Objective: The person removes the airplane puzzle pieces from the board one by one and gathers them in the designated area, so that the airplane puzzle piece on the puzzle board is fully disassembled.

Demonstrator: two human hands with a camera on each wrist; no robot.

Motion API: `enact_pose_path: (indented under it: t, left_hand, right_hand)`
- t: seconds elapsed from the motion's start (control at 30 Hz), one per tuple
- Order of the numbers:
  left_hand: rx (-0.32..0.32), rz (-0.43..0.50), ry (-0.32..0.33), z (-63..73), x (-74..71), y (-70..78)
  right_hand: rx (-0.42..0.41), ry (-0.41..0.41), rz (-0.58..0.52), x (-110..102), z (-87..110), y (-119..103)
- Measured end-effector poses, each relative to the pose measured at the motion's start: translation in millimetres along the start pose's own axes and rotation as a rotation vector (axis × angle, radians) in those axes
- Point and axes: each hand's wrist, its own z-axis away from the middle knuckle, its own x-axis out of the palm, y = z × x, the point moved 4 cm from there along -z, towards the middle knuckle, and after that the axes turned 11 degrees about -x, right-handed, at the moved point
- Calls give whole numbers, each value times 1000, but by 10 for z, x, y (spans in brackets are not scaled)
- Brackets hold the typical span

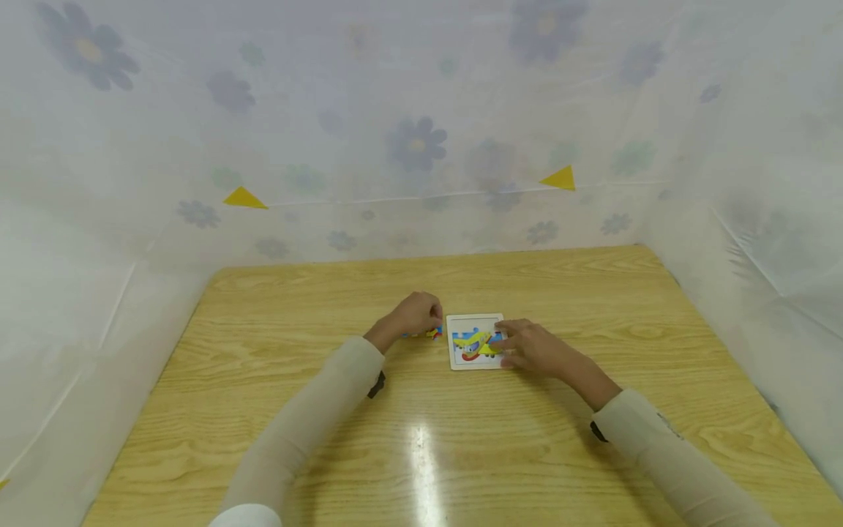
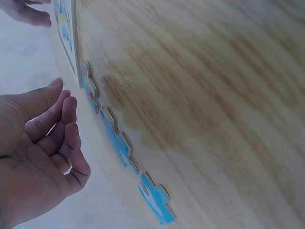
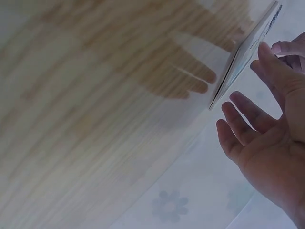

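Note:
A square jigsaw board [image 1: 465,364] with a pale frame lies on the table, showing a partly filled picture of a yellow airplane on blue. My right hand [image 1: 536,349] is over its right edge with spread fingers; in the right wrist view no piece shows in its fingers [image 3: 243,124]. To the left of the board, my left hand [image 1: 415,313] hovers above loose jigsaw pieces [image 1: 435,333], its fingers loosely bent. The left wrist view shows nothing between that thumb and fingers [image 2: 71,136]. Below it lie a multicoloured piece [image 2: 89,88], blue pieces [image 2: 116,138] and another blue piece [image 2: 156,198].
The wood-grain table [image 1: 527,454] carries a bright light reflection near its front. Pale flowered curtains [image 1: 421,212] hang behind it and along both sides, with yellow triangles [image 1: 560,179] on the back one.

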Motion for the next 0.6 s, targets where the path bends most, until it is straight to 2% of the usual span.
enact_pose_path:
  t: [0.17,0.33,0.6]
  left_hand:
    - [16,22,-14,-27,51,44]
    - [20,51,-51,-36,98,90]
    - [44,18,-95,-31,207,159]
  right_hand:
    - [-2,-2,-22,18,-51,-47]
    - [-45,-2,3,58,-89,-72]
    - [-165,38,71,126,-118,-93]
